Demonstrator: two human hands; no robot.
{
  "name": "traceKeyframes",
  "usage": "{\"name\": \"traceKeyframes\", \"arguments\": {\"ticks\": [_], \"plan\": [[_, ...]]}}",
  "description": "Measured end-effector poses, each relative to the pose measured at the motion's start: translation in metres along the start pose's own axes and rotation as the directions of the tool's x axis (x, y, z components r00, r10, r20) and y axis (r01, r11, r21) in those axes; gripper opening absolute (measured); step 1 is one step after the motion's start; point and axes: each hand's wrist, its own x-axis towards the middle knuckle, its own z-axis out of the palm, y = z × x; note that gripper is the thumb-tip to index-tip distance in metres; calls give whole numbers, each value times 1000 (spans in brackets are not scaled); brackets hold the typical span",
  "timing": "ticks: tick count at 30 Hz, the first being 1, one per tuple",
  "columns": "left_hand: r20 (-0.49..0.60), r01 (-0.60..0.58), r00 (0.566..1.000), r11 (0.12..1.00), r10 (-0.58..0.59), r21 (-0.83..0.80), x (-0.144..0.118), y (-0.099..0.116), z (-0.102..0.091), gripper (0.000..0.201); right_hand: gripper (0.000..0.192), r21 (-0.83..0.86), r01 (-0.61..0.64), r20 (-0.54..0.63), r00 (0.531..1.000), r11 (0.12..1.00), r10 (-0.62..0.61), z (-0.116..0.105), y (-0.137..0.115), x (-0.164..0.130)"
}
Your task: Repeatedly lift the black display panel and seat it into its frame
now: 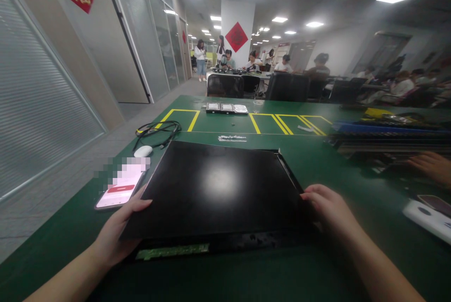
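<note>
A flat black screen panel (211, 184) with a bright ceiling-light reflection lies at a slight angle over a thin black frame (243, 242). My left hand (118, 229) grips the panel's left edge, thumb on top and fingers hidden underneath. At the opposite side, my right hand (326, 205) pinches the right edge of the frame, close to where the panel meets it. Along the near edge, a green circuit strip (172, 251) shows below the panel. The panel hides most of the frame's inside.
On the green table (197, 285) are a phone (121, 189), a white mouse (143, 151) and a black cable (158, 128) at left. Hard drives (227, 108) sit behind, near yellow tape. Another person's hand (433, 166), blurred black-and-blue parts (380, 130) and a white device (428, 217) are at right.
</note>
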Motion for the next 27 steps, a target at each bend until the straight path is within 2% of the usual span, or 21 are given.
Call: {"name": "traceKeyframes", "arguments": {"ticks": [4,13,20,27], "plan": [[-3,-47,999,998,47,43,6,-4,-1,88,14,-100,32,15,999,994,-31,-5,4,7],[57,-37,998,999,36,34,14,-8,-5,76,22,-246,58,32,998,968,-52,-11,4,9],[13,-58,998,998,57,32,15,-10,-4,73,23,-383,130,29,991,914,-129,-10,-2,2],[-42,-105,993,992,108,65,14,-9,-2,65,25,-465,136,32,990,875,-136,-8,-4,0]]}}
